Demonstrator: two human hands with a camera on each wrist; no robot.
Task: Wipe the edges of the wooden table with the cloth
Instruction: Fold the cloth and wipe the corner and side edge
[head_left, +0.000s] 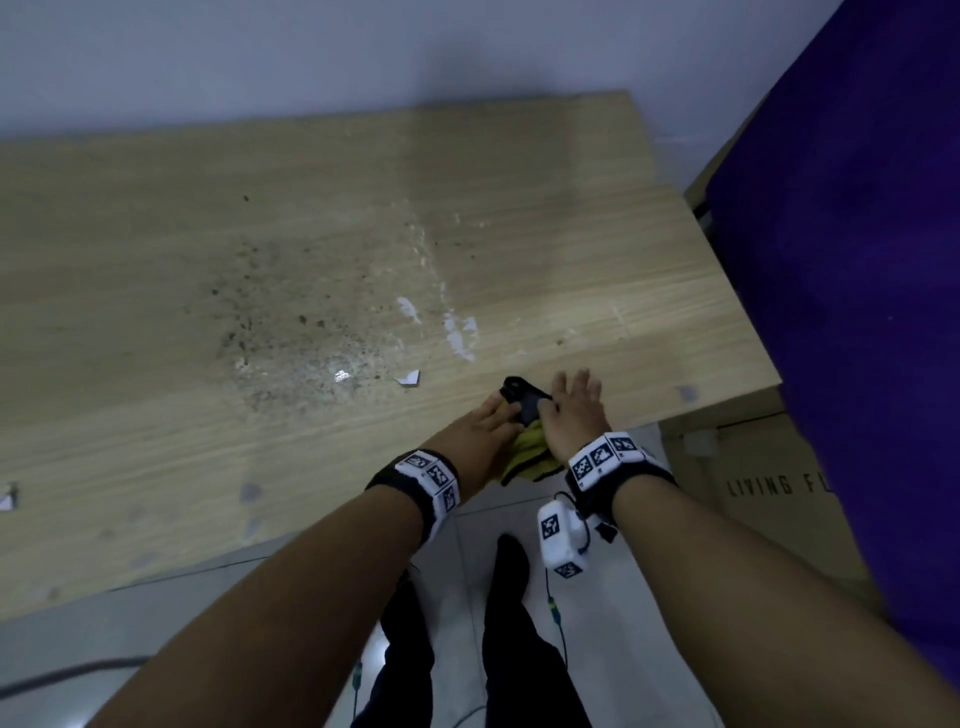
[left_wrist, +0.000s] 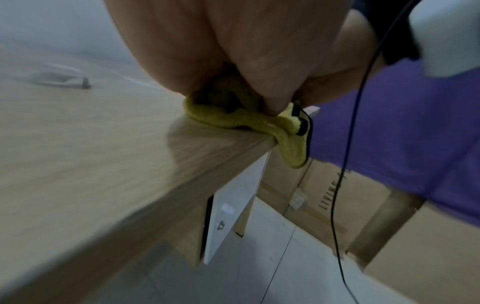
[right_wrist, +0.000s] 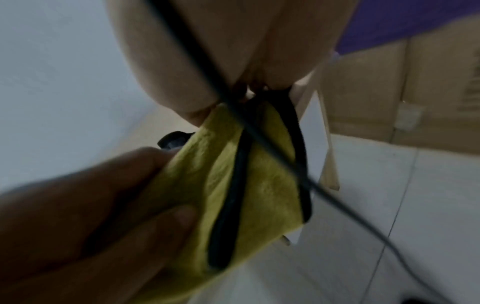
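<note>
The wooden table (head_left: 260, 249) fills the head view, with its near edge running toward the right corner. A yellow cloth (head_left: 530, 453) with black trim lies folded over that edge and hangs below it. My left hand (head_left: 491, 421) grips the cloth (left_wrist: 244, 122) against the table edge (left_wrist: 207, 156), fingers curled round it. My right hand (head_left: 571, 402) lies just right of it, fingers straight and spread on the tabletop, its palm over the cloth's top. In the right wrist view the cloth (right_wrist: 262, 185) hangs under the right palm while the left hand (right_wrist: 109, 205) holds its side. A black piece (head_left: 524, 397) shows between the hands.
Dark crumbs and dust (head_left: 291, 322) and white paper scraps (head_left: 410, 378) are spread over the tabletop. A cardboard box (head_left: 753, 483) stands right of the table, under a purple cover (head_left: 857, 260). A black cable (left_wrist: 345, 164) hangs from the right wrist. My legs stand on the tiled floor (head_left: 467, 530).
</note>
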